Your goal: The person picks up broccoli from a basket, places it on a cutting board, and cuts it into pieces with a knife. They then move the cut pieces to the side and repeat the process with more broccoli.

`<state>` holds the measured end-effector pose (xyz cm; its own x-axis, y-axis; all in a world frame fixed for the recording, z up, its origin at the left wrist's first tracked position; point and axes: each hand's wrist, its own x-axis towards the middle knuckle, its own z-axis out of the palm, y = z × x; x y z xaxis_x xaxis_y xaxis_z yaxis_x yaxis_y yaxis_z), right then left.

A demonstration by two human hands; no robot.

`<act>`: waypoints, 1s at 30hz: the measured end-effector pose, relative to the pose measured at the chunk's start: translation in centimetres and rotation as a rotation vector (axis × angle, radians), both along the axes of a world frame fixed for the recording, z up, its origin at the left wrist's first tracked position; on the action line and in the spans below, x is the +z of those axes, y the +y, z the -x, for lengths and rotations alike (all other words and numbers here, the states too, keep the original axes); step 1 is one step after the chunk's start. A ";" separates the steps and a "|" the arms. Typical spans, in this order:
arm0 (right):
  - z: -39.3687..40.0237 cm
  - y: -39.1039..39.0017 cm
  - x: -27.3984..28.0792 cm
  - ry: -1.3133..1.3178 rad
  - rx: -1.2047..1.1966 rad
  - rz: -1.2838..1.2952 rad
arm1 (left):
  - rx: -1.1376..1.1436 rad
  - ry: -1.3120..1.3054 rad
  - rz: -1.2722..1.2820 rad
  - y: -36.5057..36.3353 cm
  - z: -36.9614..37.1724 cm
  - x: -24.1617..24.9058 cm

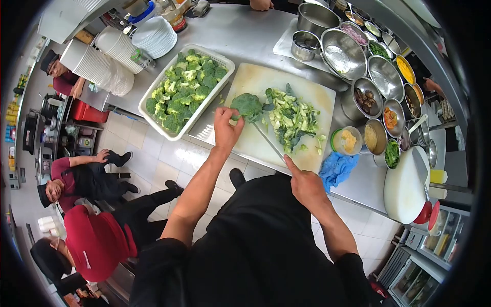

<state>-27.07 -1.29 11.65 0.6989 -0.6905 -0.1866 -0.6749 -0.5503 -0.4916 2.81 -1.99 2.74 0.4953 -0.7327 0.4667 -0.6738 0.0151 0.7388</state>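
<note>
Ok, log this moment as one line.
left hand: holds broccoli head | right hand: grips knife | on cutting board

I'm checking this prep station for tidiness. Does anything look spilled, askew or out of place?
Little stands out. A few green scraps have strayed from the trimmings pile toward the cutting board edge, and a crumpled blue cloth lies on the counter just off the board's corner. The broccoli crate sits at an angle to the board.
</note>
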 end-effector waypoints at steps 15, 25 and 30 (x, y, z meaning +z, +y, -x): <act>-0.7 -2.5 -2.5 -0.020 0.017 -0.090 | -0.109 -0.040 -0.038 1.2 -0.4 0.0; 1.3 1.9 -0.8 -0.030 -0.048 -0.096 | 0.132 0.489 -0.334 3.5 -2.7 -3.2; 0.8 2.6 -1.6 0.059 0.029 -0.188 | 0.118 0.520 -0.251 2.9 -2.1 -3.2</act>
